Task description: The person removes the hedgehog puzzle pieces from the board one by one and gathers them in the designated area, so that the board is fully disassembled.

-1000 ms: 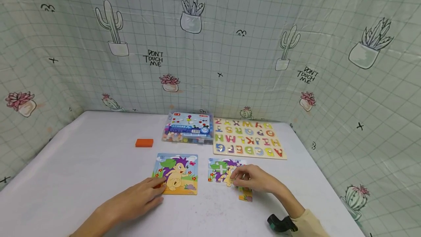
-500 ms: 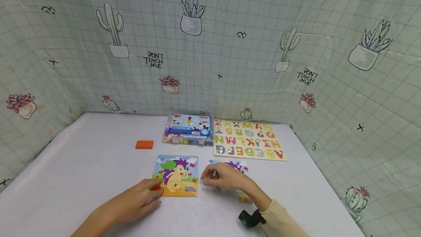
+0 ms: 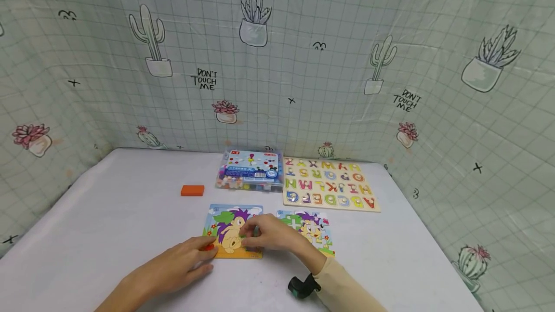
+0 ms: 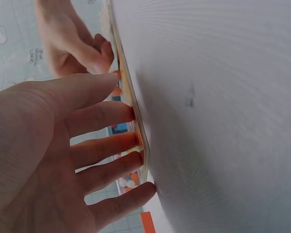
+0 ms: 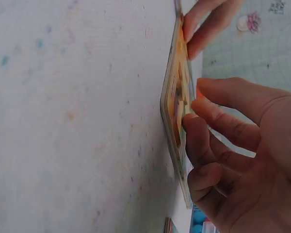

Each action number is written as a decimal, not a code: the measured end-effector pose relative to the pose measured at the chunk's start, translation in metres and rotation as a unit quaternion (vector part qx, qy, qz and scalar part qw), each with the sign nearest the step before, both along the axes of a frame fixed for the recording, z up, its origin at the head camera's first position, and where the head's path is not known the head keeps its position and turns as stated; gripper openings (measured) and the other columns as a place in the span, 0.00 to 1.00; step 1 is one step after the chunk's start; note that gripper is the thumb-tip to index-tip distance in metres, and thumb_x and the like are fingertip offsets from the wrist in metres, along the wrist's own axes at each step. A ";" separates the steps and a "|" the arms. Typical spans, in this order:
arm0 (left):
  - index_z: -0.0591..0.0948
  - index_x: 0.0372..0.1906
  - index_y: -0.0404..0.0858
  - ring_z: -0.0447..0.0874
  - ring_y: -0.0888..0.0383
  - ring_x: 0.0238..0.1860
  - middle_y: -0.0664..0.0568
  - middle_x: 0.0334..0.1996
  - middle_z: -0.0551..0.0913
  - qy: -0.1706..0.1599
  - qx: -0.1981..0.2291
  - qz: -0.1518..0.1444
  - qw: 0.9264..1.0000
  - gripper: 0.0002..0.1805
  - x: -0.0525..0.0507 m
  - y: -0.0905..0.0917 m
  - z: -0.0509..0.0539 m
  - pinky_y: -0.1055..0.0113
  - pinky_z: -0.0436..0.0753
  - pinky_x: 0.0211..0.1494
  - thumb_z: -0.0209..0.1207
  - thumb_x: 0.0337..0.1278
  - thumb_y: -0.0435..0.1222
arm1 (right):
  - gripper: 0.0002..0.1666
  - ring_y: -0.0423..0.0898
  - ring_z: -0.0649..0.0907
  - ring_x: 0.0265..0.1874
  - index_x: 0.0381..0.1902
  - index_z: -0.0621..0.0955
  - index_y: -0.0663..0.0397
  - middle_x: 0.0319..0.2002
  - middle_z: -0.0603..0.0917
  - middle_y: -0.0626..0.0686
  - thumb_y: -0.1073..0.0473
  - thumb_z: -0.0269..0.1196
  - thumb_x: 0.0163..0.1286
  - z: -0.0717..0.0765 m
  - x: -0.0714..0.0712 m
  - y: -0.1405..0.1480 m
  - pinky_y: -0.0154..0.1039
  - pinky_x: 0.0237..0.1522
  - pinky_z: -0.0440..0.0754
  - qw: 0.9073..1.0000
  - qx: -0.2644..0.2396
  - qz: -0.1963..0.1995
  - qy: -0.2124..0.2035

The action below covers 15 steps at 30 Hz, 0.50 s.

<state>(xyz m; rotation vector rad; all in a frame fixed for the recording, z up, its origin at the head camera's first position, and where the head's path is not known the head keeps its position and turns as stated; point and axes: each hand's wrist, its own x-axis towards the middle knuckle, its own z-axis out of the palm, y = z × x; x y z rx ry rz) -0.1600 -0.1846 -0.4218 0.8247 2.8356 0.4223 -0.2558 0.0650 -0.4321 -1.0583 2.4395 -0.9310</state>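
Observation:
A square hedgehog picture board (image 3: 222, 231) lies flat on the white table. My left hand (image 3: 186, 259) rests at its lower left corner, fingers extended; the left wrist view has their tips touching the board's edge (image 4: 140, 124). Over the board's right half, my right hand (image 3: 272, 232) hovers low with bent fingers. In the right wrist view, its thumb and index finger stand apart with no piece visible between them, and another fingertip is at the board surface (image 5: 172, 97). To the right lie loose hedgehog puzzle pieces (image 3: 314, 230), partly covered by the right forearm.
Behind the board sit an orange block (image 3: 192, 190) and a clear plastic box (image 3: 249, 171) of small colourful parts. A wooden alphabet board (image 3: 330, 185) with letters lies at the back right. A patterned cloth (image 3: 290, 71) hangs behind the table.
My right hand has moved left from the loose pieces to above the hedgehog board. The left hand has stayed at the board's corner, with only a slight shift.

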 end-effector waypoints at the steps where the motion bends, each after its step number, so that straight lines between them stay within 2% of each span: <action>1: 0.83 0.57 0.38 0.73 0.43 0.65 0.43 0.65 0.74 -0.001 0.000 0.001 1.000 0.24 0.000 0.000 0.000 0.44 0.76 0.64 0.61 0.63 0.48 | 0.09 0.31 0.72 0.20 0.42 0.86 0.52 0.26 0.79 0.40 0.56 0.67 0.66 0.000 0.000 -0.002 0.24 0.25 0.71 1.000 0.004 -0.003 0.002; 15: 0.83 0.57 0.39 0.72 0.43 0.66 0.44 0.66 0.74 -0.011 -0.005 0.009 1.000 0.24 0.000 0.001 0.001 0.43 0.76 0.63 0.61 0.62 0.49 | 0.08 0.31 0.73 0.19 0.41 0.87 0.52 0.23 0.80 0.39 0.57 0.68 0.65 0.001 0.002 -0.012 0.23 0.25 0.70 0.999 0.028 -0.023 -0.001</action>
